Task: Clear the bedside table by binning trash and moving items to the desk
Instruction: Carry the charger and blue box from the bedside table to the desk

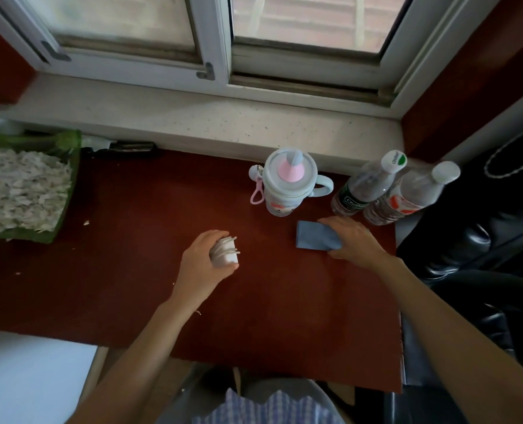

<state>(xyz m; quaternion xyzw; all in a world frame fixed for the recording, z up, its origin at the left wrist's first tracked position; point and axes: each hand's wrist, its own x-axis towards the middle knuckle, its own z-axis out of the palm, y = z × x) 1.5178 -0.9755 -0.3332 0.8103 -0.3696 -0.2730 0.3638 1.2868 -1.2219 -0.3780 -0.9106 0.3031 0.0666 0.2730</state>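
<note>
A dark red desk top [150, 270] lies under a window. My left hand [203, 264] grips a small white block wound with white cord [225, 251], held low over the middle of the desk. My right hand [356, 240] rests on a flat blue packet [312, 238] that lies on the desk, fingers wrapped over its right end. Behind the packet stand a pale blue cup with a pink spout and a pink clip [287, 185] and two clear plastic bottles [364, 186] [407, 198], both leaning to the right.
A green tray of white paper scraps [24, 191] sits at the desk's left end, with a dark flat object [125, 146] behind it. Black bags or cushions [474, 240] fill the right side. A stone window sill [192, 117] runs along the back.
</note>
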